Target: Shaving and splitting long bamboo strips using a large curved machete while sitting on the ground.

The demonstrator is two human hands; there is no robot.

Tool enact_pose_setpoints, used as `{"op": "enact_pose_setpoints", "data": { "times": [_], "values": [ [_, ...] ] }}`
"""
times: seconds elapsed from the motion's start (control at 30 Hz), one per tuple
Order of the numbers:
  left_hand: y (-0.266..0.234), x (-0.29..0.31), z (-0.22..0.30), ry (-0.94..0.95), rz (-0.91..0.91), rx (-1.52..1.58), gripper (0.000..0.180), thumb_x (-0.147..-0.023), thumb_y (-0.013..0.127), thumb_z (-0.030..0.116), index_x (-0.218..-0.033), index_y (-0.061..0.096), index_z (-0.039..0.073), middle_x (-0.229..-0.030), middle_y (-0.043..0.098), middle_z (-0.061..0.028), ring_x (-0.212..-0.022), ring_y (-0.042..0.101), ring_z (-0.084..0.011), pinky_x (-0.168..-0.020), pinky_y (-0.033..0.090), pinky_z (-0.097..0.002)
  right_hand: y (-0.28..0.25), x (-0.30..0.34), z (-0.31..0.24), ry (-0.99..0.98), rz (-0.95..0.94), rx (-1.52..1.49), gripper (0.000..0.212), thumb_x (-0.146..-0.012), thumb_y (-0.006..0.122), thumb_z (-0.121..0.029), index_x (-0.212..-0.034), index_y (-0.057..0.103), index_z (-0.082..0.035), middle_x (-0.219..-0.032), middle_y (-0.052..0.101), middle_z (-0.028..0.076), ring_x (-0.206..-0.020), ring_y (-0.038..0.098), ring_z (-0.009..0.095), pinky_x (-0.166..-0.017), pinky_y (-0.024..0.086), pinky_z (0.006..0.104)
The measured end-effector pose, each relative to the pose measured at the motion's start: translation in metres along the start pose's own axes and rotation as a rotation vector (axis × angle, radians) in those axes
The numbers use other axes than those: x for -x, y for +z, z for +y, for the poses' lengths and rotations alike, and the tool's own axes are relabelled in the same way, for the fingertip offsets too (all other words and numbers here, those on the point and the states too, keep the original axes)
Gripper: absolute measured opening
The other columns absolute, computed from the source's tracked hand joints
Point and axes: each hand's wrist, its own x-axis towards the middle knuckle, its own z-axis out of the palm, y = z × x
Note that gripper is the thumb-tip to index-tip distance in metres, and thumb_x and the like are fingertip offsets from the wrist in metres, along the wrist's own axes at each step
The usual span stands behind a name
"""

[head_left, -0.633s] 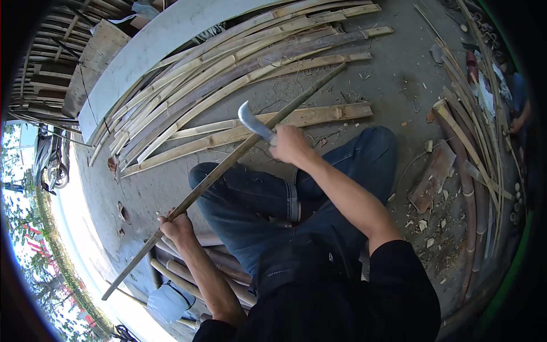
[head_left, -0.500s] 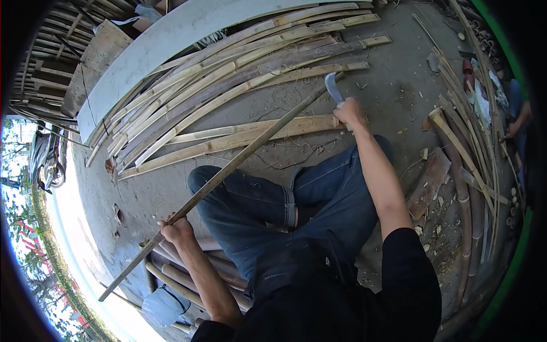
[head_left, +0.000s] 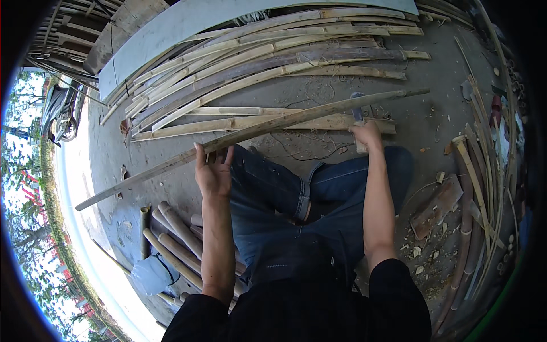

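Observation:
A long, narrow bamboo strip (head_left: 273, 123) slants across in front of me, its left end low and its right end far. My left hand (head_left: 215, 175), palm up, supports it left of its middle, thumb and fingers reaching up around it. In my right hand (head_left: 369, 135) is a knife (head_left: 357, 108) with a curved blade, its handle end showing below the fist. The blade stands close to the strip near its right part; I cannot tell whether they touch. Under the strip, split bamboo pieces (head_left: 330, 124) lie on the floor.
Beyond lies a pile of split bamboo (head_left: 239, 65) beside a long pale board (head_left: 188, 25). Bamboo poles (head_left: 181, 228) and a pale grey-blue rounded object (head_left: 151, 275) are at my left. More poles (head_left: 466, 228), a flat wooden piece (head_left: 436, 208) and shavings lie at my right.
The strip has swung flatter and shifted right. My left hand has moved up and right, turning palm up beneath it. My right hand, still on the knife, has moved slightly right and nearer.

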Motion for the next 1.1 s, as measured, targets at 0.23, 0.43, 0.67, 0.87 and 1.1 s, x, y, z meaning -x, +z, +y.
{"op": "enact_pose_setpoints", "data": {
  "times": [0.23,0.43,0.67,0.87,1.1],
  "values": [
    [-0.017,0.006,-0.011,-0.012,-0.445,0.117,0.069,-0.099,0.059,0.049,-0.145,0.041,0.001,-0.151,0.044,-0.0182,-0.14,0.043,-0.0331,-0.118,0.034,-0.056,-0.006,0.059,0.008,0.152,-0.296,-0.96,0.02,-0.093,0.068,-0.024,-0.095,0.063,-0.005,-0.074,0.063,0.006,-0.058,0.064,0.018,-0.053,0.057,0.0336],
    [-0.118,-0.04,0.082,0.341,-0.236,0.659,0.069,-0.089,0.06,0.068,-0.109,0.064,0.002,-0.113,0.068,-0.0147,-0.124,0.057,-0.0307,-0.111,0.04,-0.0468,0.005,0.098,0.007,0.184,-0.387,-1.137,0.022,-0.089,0.073,-0.021,-0.098,0.06,-0.006,-0.078,0.065,0.007,-0.057,0.065,0.02,-0.053,0.057,0.0362],
    [-0.051,-0.01,0.101,0.45,0.046,0.342,0.066,-0.091,0.051,0.072,-0.08,0.055,0.007,-0.081,0.057,-0.0052,-0.072,0.05,-0.0219,-0.069,0.047,-0.0305,-0.028,0.159,-0.005,-0.112,-0.203,-0.356,0.025,-0.082,0.077,-0.013,-0.096,0.062,0.001,-0.072,0.064,0.007,-0.054,0.064,0.016,-0.048,0.052,0.0311],
    [-0.08,-0.027,0.136,0.52,0.248,0.446,0.062,-0.087,0.054,0.074,-0.075,0.044,0.014,-0.063,0.042,0.0013,-0.049,0.038,-0.0124,-0.043,0.03,-0.0261,-0.064,0.168,-0.002,-0.146,-0.067,-0.301,0.027,-0.081,0.077,-0.011,-0.099,0.062,0.003,-0.073,0.065,0.007,-0.053,0.063,0.015,-0.047,0.051,0.0308],
    [-0.077,-0.056,0.117,0.45,0.52,0.313,0.045,-0.106,0.042,0.049,-0.076,0.032,0.016,-0.062,0.028,0.0027,-0.049,0.028,-0.0118,-0.041,0.019,-0.0254,-0.098,0.014,0.053,-0.17,0.411,-0.037,0.051,-0.074,0.08,-0.031,-0.107,0.068,0.006,-0.1,0.074,0.024,-0.092,0.073,0.035,-0.08,0.057,0.0408]
  ]
}}
